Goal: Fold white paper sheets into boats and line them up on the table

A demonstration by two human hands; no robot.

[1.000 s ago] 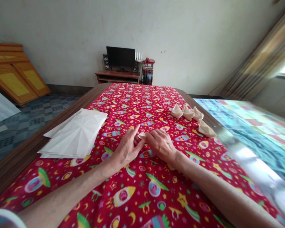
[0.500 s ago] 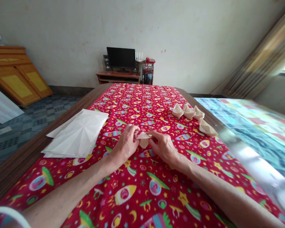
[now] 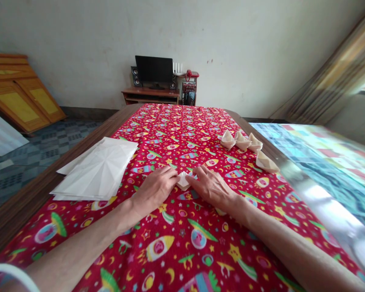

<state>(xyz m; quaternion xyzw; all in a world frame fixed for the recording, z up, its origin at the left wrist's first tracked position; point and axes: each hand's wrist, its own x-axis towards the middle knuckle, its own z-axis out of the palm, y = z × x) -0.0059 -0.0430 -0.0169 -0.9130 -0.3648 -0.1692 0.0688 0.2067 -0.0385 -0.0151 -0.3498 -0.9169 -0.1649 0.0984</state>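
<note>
A small folded paper piece (image 3: 183, 181) sits between the left hand (image 3: 157, 187) and the right hand (image 3: 215, 190), each grip pinching one side, over the red rocket-print cloth (image 3: 182, 247) on the bench (image 3: 21, 219). Creased paper sheets (image 3: 100, 170) lie at left; four boat-shaped paper folds (image 3: 242, 142) at right.

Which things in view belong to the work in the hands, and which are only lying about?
Belonging to the work:
small folded white paper, touched by the left hand and right hand;
stack of creased, flat white paper sheets, probably;
four folded cream paper shapes, probably.

Just there, it seems:
black rectangular monitor;
red telephone;
orange wooden cabinet with yellow panels.
</note>
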